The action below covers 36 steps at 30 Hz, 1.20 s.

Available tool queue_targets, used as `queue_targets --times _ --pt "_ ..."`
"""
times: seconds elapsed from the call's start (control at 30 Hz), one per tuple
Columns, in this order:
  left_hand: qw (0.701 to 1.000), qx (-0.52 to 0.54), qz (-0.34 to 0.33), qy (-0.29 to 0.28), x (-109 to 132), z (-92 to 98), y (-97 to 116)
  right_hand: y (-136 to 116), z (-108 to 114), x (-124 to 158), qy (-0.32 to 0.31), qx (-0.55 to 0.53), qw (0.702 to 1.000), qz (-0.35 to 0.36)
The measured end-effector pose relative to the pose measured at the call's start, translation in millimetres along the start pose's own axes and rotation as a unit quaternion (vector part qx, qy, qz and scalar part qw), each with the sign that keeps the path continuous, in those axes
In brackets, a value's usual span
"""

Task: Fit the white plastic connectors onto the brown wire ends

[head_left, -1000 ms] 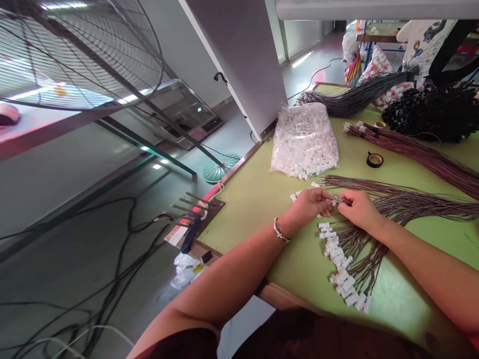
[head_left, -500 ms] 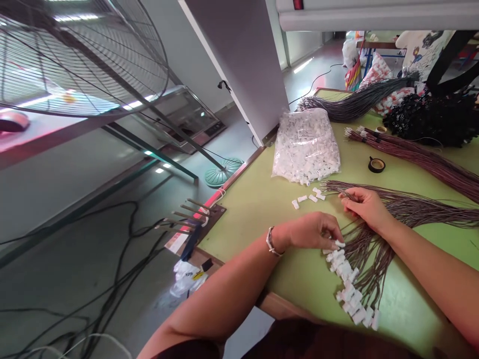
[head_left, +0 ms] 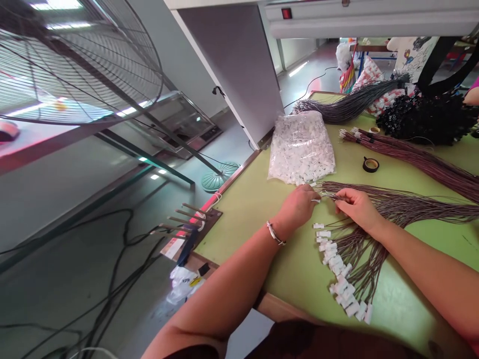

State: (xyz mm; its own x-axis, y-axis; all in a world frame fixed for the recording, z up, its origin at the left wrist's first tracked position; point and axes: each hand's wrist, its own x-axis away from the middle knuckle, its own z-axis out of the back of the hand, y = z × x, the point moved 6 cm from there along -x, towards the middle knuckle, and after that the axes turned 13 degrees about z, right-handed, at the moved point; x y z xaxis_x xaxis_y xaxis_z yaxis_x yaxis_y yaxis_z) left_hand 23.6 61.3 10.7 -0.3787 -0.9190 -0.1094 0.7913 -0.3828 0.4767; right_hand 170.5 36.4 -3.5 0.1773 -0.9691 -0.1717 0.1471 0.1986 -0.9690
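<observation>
My left hand (head_left: 298, 205) is closed, with a small white plastic connector housing (head_left: 316, 200) at its fingertips. Just to its right, my right hand (head_left: 354, 203) pinches the ends of a few thin brown wires (head_left: 329, 195), whose metal tips point towards the left hand. Behind the fingers, more brown wires (head_left: 411, 199) run off to the right. Below both hands, a fanned row of wires (head_left: 361, 254) ends in several white connector housings (head_left: 336, 262) on the green tabletop (head_left: 247, 214). Some loose housings lie partly hidden behind my left hand.
A clear bag of white housings (head_left: 302, 147) lies beyond my hands. Black tape (head_left: 370, 164), a brown wire bundle (head_left: 411, 152), a dark wire bundle (head_left: 348, 105) and a black heap (head_left: 426, 119) are further back. A pegged rack (head_left: 204, 224) sits at the left edge, near a fan (head_left: 82, 65).
My left hand has moved up and away from the row of finished-looking ends to beside the right hand, and now holds a loose housing. The right hand stays pinched on the wires.
</observation>
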Motion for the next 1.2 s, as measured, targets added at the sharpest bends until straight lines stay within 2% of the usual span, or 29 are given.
queue_targets --times 0.13,0.2,0.27,0.3,0.37,0.43,0.5,0.6,0.7,1.0,1.2 --pt "0.995 0.095 -0.009 0.025 3 11.7 -4 -5 0 -1 0.034 0.072 0.996 0.032" --pt "0.987 0.155 0.03 0.042 6 19.0 -8 -7 1 -1 0.045 0.093 0.994 0.04" --pt "0.966 0.234 0.105 0.03 8 21.1 -15 -9 1 0 0.042 0.109 0.992 0.046" --pt "0.947 0.286 0.145 0.011 10 19.4 -18 -10 2 0 0.043 0.113 0.991 0.051" --pt "0.891 0.402 0.21 -0.031 13 13.8 -21 -13 3 2 0.053 0.116 0.99 0.067" --pt "0.826 0.503 0.246 -0.054 15 8.9 -23 -16 4 3 0.065 0.113 0.988 0.081" --pt "0.774 0.572 0.263 -0.068 15 5.4 -22 -18 4 4 0.067 0.114 0.987 0.089" --pt "0.733 0.618 0.267 -0.091 15 1.5 -17 -19 3 6 0.062 0.123 0.986 0.093" --pt "0.726 0.629 0.261 -0.095 16 -0.2 -13 -21 3 6 0.061 0.133 0.984 0.098" --pt "0.741 0.631 0.207 -0.095 14 -4.5 -12 -27 4 8 0.072 0.158 0.978 0.114" --pt "0.746 0.622 0.213 -0.105 15 -5.2 -12 -22 3 9 0.071 0.184 0.972 0.129"
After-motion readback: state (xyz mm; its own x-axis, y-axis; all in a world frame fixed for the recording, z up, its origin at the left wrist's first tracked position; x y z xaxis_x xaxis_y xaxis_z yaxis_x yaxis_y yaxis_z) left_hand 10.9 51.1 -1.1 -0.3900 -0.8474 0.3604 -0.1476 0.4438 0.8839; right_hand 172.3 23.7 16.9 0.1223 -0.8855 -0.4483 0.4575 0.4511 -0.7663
